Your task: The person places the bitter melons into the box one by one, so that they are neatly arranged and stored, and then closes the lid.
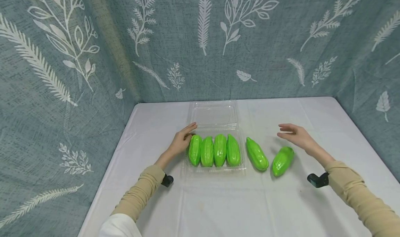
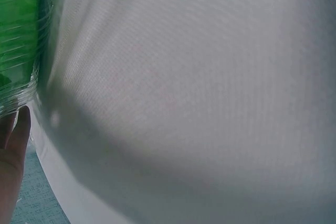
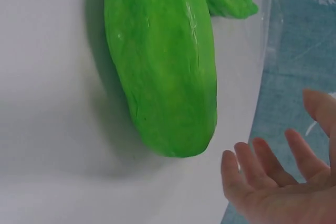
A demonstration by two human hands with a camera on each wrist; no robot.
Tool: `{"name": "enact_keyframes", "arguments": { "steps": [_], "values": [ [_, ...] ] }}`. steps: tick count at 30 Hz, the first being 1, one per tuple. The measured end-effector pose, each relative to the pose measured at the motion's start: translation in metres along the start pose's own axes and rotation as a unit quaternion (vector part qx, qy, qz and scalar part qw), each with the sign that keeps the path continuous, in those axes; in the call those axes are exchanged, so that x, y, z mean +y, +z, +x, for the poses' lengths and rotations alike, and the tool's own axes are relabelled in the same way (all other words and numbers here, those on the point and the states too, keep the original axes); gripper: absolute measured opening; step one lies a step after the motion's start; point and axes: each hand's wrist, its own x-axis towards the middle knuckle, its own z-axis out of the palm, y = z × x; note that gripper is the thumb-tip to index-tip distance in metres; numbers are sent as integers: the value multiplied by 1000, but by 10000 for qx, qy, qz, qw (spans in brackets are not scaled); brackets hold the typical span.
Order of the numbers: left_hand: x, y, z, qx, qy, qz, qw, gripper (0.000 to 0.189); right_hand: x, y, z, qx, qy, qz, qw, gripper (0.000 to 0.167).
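A clear plastic clamshell box [image 1: 215, 168] stands on the table with its lid folded back. Several bright green, ridged gourds [image 1: 220, 150] lie side by side in it. My left hand [image 1: 180, 140] rests at the box's left side, fingers stretched along the rim beside the leftmost gourd [image 1: 195, 150]; in the left wrist view, fingertips touch the box wall [image 2: 23, 95]. To the right of the box lie two loose gourds, a slanted one [image 1: 257, 154] and another [image 1: 282, 161] farther right. Over the far end of the latter, my right hand [image 1: 295, 135] hovers with fingers spread, holding nothing.
The clear lid [image 1: 214, 112] lies flat behind the box, near the table's back edge. A white cloth covers the table [image 1: 218, 205]. Blue-grey curtains [image 1: 187, 56] with white leaf prints hang behind and at both sides.
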Motion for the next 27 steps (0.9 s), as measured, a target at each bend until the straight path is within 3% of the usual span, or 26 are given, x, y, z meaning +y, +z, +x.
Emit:
{"name": "enact_keyframes", "arguments": {
  "steps": [5, 15, 27],
  "values": [
    [-1, -1, -3, -12, 90, 62, 9999, 45, 8, -1, -4, -130, 200, -127, 9996, 66],
    [-4, -5, -7, -64, 186, 82, 9998, 45, 15, 3, -16, -759, 948, 10, 9926, 71],
    [-8, -10, -12, -147, 213, 35, 9997, 45, 28, 15, -35, -1108, 739, 224, 9908, 64]
  ]
}}
